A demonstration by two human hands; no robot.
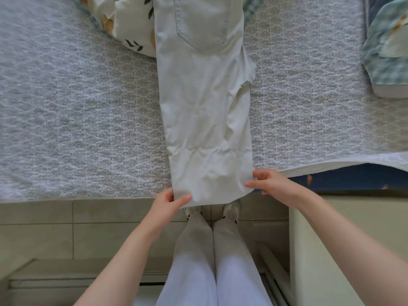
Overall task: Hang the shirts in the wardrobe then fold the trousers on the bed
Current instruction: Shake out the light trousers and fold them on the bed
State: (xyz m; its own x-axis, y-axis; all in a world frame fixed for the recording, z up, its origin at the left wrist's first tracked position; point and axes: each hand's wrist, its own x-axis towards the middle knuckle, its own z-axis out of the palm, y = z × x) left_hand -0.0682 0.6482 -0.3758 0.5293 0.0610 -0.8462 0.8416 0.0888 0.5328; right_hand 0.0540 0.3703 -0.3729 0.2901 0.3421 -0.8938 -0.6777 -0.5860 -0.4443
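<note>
A pair of off-white trousers [203,102] lies lengthwise on the bed [77,111], legs stacked, a back pocket showing at the far end. The leg hems hang just over the bed's near edge. My left hand [170,204] pinches the hem's left corner between thumb and fingers. At the hem's right corner, my right hand [271,184] pinches the cloth the same way. No shirts are in view.
A leaf-print pillow [123,25] lies at the far left of the trousers. A green-patterned folded cloth [386,51] lies at the far right. The quilt's corner is turned up at the right, over a dark blue sheet [353,177]. My legs stand on the tiled floor.
</note>
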